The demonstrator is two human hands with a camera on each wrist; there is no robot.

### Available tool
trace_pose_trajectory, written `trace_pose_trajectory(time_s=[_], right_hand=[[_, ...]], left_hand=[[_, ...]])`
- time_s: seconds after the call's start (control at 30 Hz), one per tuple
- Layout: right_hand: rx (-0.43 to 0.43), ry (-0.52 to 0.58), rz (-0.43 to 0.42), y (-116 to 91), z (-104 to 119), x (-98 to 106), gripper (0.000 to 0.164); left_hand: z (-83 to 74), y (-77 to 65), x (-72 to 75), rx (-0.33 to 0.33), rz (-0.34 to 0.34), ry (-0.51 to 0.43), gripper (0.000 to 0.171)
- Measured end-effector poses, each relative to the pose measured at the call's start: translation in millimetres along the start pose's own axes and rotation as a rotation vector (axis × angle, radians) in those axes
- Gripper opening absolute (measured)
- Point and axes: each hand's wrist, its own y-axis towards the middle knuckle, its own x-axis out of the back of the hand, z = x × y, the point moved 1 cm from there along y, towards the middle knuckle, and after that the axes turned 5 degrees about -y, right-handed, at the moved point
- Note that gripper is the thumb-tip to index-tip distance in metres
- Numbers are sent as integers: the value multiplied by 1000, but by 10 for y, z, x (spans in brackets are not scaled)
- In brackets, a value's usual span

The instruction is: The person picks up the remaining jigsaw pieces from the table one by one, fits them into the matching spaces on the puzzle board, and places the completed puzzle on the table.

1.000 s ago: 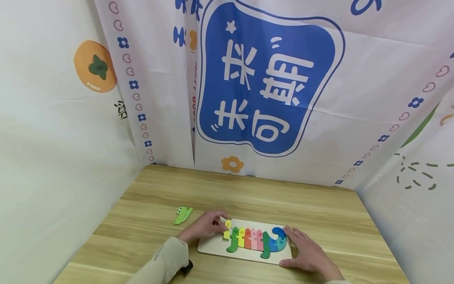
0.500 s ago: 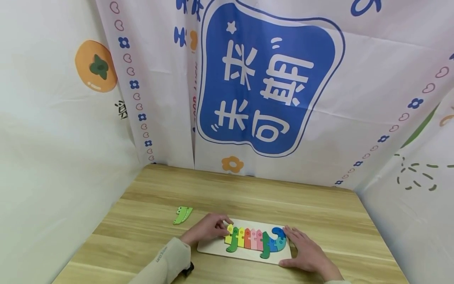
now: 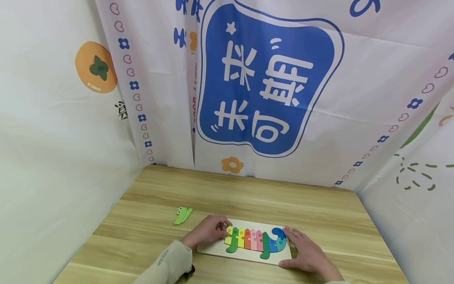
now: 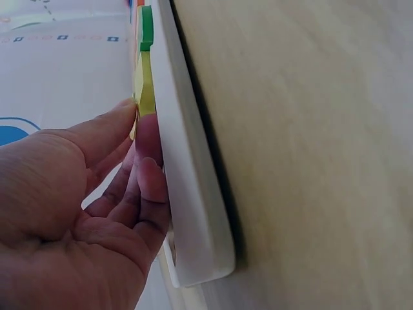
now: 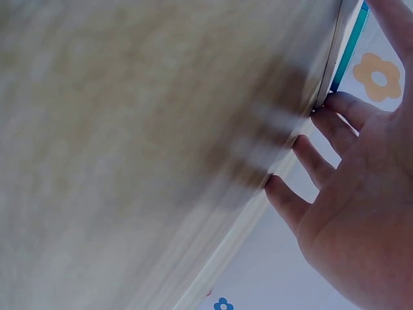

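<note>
A white puzzle board (image 3: 213, 248) lies on the table, bearing a row of coloured crocodile pieces. At the row's left end, my left hand (image 3: 209, 230) pinches a yellow puzzle piece (image 3: 228, 234), which sits against a green leg piece (image 3: 232, 240). In the left wrist view, thumb and fingertips meet at the yellow edge, partly hiding it. My right hand (image 3: 306, 251) rests along the board's right edge beside the blue tail piece (image 3: 279, 232), its fingers spread and fairly straight. Left of the board lies a green crocodile head piece (image 3: 183, 215), apart from both hands.
The wooden table (image 3: 269, 197) reaches back to a hanging printed cloth (image 3: 170, 130). Similar pale cloth walls stand at the left and right. A dark object (image 3: 190, 272) shows beneath the left sleeve.
The yellow piece, earlier tilted and slightly off the row, now lies level beside the green leg piece. My left hand shifted slightly right and down with it; the right hand stayed put.
</note>
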Motion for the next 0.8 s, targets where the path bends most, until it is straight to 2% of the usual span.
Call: trace_pose_trajectory(time_s=[0.23, 0.63, 0.8], right_hand=[[-3, -3, 1, 3, -4, -4, 112], [-6, -4, 2, 7, -11, -6, 112], [-8, -3, 3, 15, -15, -13, 112]], left_hand=[[-1, -11, -40, 21, -19, 9, 28], [-42, -30, -59, 13, -26, 28, 30], [-40, -44, -48, 5, -14, 43, 43]])
